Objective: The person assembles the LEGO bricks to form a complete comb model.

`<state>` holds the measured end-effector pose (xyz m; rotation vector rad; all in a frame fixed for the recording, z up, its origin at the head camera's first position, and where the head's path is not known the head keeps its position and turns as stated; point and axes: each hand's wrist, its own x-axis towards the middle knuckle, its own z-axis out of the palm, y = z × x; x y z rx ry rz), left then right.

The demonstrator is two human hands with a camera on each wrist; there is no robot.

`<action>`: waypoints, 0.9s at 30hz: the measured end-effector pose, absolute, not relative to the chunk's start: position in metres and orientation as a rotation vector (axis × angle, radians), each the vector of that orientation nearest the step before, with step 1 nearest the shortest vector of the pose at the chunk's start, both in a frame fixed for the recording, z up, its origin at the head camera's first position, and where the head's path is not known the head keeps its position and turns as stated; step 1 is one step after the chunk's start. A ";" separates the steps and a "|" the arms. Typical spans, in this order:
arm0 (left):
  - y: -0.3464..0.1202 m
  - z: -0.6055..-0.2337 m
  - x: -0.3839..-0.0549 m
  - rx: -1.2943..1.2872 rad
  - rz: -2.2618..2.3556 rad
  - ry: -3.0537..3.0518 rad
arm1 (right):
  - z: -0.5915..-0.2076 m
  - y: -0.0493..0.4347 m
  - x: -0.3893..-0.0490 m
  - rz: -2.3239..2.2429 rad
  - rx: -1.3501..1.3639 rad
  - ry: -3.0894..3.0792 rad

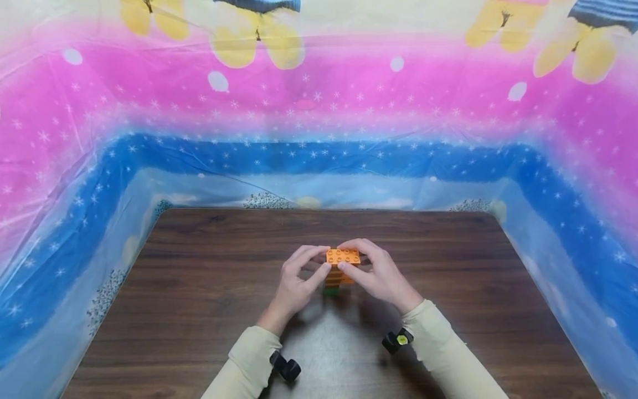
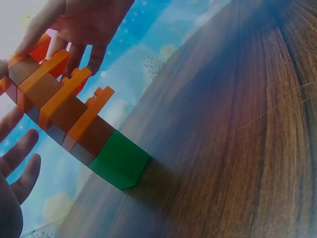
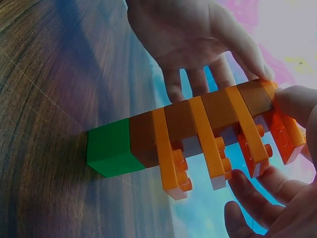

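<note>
A tower of toy building bricks stands upright on the table, with a green brick [image 3: 110,148] at its base. Above that, brown bricks [image 3: 142,135] alternate with thin orange plates [image 3: 166,158], whose studded ends jut out to one side. The topmost orange plate [image 1: 343,256] shows its studs upward in the head view. My left hand [image 1: 297,284] pinches its left end between thumb and forefinger. At the right end, my right hand [image 1: 385,277] does the same, thumb in front and fingers behind. The other fingers of both hands spread beside the tower.
The dark wooden table [image 1: 209,316] extends around the tower on all sides. A printed pink and blue cloth [image 1: 319,160] hangs behind it and along both sides. Each wrist carries a small black camera [image 1: 285,367] on its cuff.
</note>
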<state>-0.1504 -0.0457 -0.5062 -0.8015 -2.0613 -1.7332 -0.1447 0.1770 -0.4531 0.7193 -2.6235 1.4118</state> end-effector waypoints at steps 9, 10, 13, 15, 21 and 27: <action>-0.046 -0.506 -0.150 -0.806 -1.758 -2.039 | -0.451 0.176 -0.144 1.417 0.730 -2.629; -0.045 -0.506 -0.150 -0.805 -1.760 -2.039 | -0.451 0.176 -0.144 1.417 0.727 -2.631; -0.044 -0.504 -0.148 -0.797 -1.754 -2.038 | -0.452 0.177 -0.144 1.416 0.722 -2.634; -0.043 -0.501 -0.146 -0.791 -1.744 -2.036 | -0.452 0.176 -0.144 1.412 0.724 -2.632; -0.042 -0.482 -0.137 -0.789 -1.733 -2.029 | -0.453 0.175 -0.145 1.350 0.761 -2.614; -0.044 -0.493 -0.143 -0.788 -1.733 -2.060 | -0.454 0.176 -0.143 1.308 0.785 -2.625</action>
